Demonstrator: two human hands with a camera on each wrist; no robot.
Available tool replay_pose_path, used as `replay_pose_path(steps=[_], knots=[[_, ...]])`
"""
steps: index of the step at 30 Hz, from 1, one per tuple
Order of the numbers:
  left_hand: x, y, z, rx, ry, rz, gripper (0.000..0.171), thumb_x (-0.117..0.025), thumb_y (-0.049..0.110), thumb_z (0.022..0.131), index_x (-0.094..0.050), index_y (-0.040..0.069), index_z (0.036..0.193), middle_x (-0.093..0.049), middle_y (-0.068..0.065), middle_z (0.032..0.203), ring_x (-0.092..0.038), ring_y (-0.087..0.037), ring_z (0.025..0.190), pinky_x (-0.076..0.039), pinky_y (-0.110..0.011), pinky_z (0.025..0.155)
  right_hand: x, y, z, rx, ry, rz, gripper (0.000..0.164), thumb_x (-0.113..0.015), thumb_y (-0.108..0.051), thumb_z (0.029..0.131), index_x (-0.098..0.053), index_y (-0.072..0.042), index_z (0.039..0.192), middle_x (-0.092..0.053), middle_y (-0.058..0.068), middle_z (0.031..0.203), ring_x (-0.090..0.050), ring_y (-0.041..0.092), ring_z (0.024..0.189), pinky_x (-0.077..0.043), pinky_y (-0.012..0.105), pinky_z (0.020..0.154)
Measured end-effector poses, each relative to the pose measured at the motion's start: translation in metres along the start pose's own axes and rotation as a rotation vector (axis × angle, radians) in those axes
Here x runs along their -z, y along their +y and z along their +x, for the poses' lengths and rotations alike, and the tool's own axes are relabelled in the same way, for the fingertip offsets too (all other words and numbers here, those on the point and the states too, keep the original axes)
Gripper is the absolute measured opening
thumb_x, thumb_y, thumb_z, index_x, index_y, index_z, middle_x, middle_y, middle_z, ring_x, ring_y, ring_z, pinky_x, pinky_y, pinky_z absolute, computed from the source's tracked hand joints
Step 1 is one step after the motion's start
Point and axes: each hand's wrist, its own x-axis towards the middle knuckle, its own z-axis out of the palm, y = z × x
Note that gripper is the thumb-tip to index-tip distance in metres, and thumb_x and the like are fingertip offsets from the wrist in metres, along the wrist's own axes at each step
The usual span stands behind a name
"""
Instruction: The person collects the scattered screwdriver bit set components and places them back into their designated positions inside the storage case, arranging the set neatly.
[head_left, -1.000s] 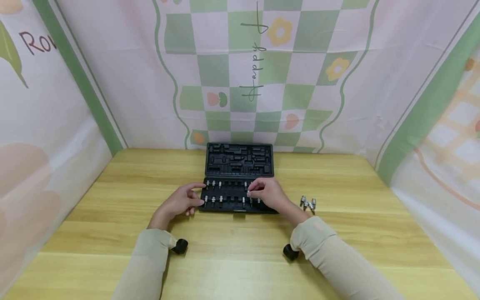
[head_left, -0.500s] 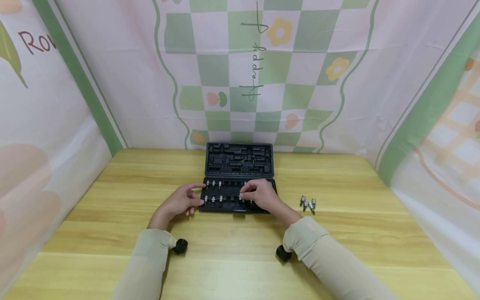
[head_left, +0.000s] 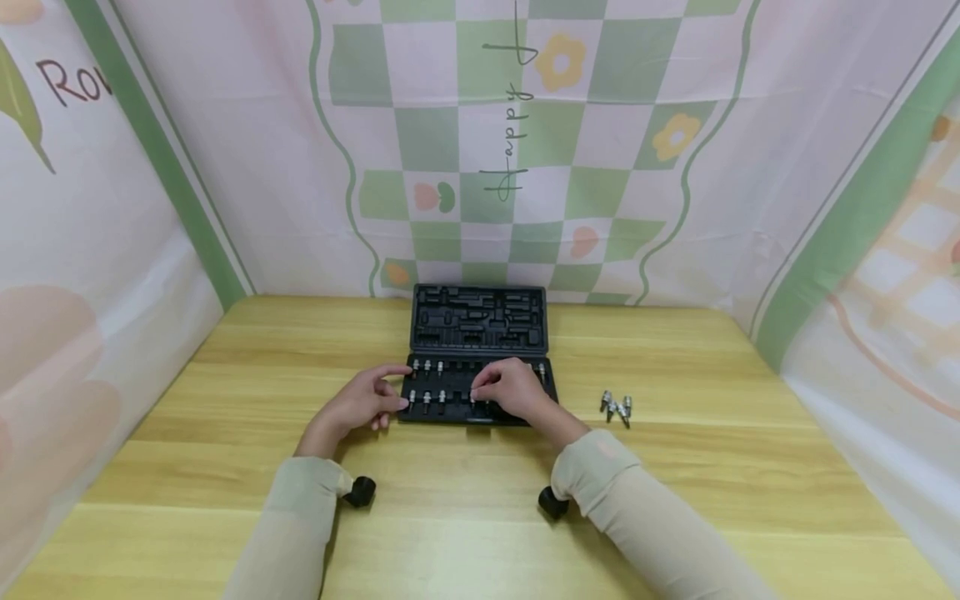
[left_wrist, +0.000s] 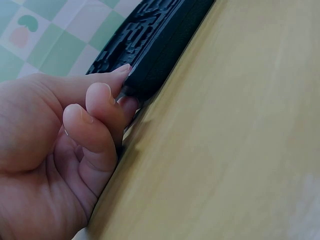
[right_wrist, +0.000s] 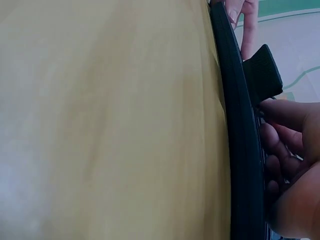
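Note:
A black socket case [head_left: 463, 382] lies open on the table, its moulded lid [head_left: 480, 318] tilted back. Silver bit sockets with dark tips sit in two rows, among them a bit socket [head_left: 427, 402] at the near left. My right hand [head_left: 513, 389] pinches a bit socket [head_left: 472, 398] at the near row, just right of a gap; it looks upright at its slot, but whether it is seated I cannot tell. My left hand [head_left: 360, 403] rests at the case's left edge, index finger and thumb touching it, other fingers loosely bent. In the left wrist view the thumb [left_wrist: 97, 85] presses the case's corner.
Several loose bit sockets [head_left: 617, 408] lie together on the wooden table [head_left: 465, 508], right of the case. A latch [right_wrist: 263, 74] sticks out from the case's front. A patterned cloth [head_left: 555, 150] hangs behind and at both sides.
My right hand has moved left along the near row with the bit socket and lowered it toward a slot, uncovering bit sockets at the right. My left hand has stayed put.

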Motion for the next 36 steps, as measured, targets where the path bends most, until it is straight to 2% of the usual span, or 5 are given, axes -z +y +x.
replay_pose_path(steps=[5, 22, 25, 29, 36], knots=[[0.000, 0.001, 0.000, 0.001, 0.001, 0.000, 0.060, -0.064, 0.003, 0.094, -0.039, 0.007, 0.148, -0.063, -0.018, 0.091, -0.053, -0.018, 0.049, -0.046, -0.029, 0.045, -0.001, -0.003, 0.002, -0.032, 0.003, -0.027, 0.010, -0.078, -0.019, 0.084, -0.076, -0.009, 0.083, -0.068, -0.005, 0.082, -0.059, 0.013, 0.074, -0.049, 0.031, 0.066], [0.000, 0.002, -0.001, 0.008, 0.006, -0.006, 0.059, -0.064, 0.002, 0.093, -0.041, 0.008, 0.147, -0.062, -0.017, 0.090, -0.052, -0.015, 0.049, -0.045, -0.027, 0.044, 0.003, -0.010, 0.008, -0.080, -0.056, -0.060, 0.007, -0.075, -0.012, 0.086, -0.076, -0.012, 0.079, -0.068, -0.004, 0.082, -0.058, 0.015, 0.076, -0.047, 0.031, 0.067], [0.000, 0.001, 0.000, 0.011, 0.012, 0.002, 0.058, -0.064, 0.002, 0.093, -0.041, 0.009, 0.147, -0.063, -0.016, 0.090, -0.052, -0.015, 0.049, -0.045, -0.027, 0.044, 0.002, -0.010, 0.010, -0.067, -0.063, -0.078, 0.003, -0.075, -0.013, 0.086, -0.075, -0.010, 0.087, -0.065, -0.002, 0.080, -0.056, 0.016, 0.072, -0.046, 0.031, 0.065], [0.000, 0.001, 0.000, 0.015, 0.018, 0.010, 0.058, -0.063, 0.001, 0.093, -0.042, 0.009, 0.146, -0.063, -0.016, 0.090, -0.053, -0.015, 0.049, -0.045, -0.026, 0.044, 0.002, -0.010, 0.012, -0.077, -0.074, -0.098, 0.018, -0.076, -0.014, 0.086, -0.074, -0.009, 0.103, -0.062, 0.003, 0.078, -0.053, 0.018, 0.068, -0.046, 0.032, 0.062], [-0.001, 0.000, 0.001, 0.008, 0.012, 0.009, 0.058, -0.063, 0.001, 0.093, -0.042, 0.008, 0.146, -0.063, -0.016, 0.089, -0.052, -0.015, 0.049, -0.045, -0.026, 0.044, 0.003, -0.013, 0.011, -0.116, -0.089, -0.132, 0.020, -0.076, -0.016, 0.086, -0.075, -0.009, 0.104, -0.067, 0.003, 0.100, -0.058, 0.017, 0.082, -0.050, 0.034, 0.071]])
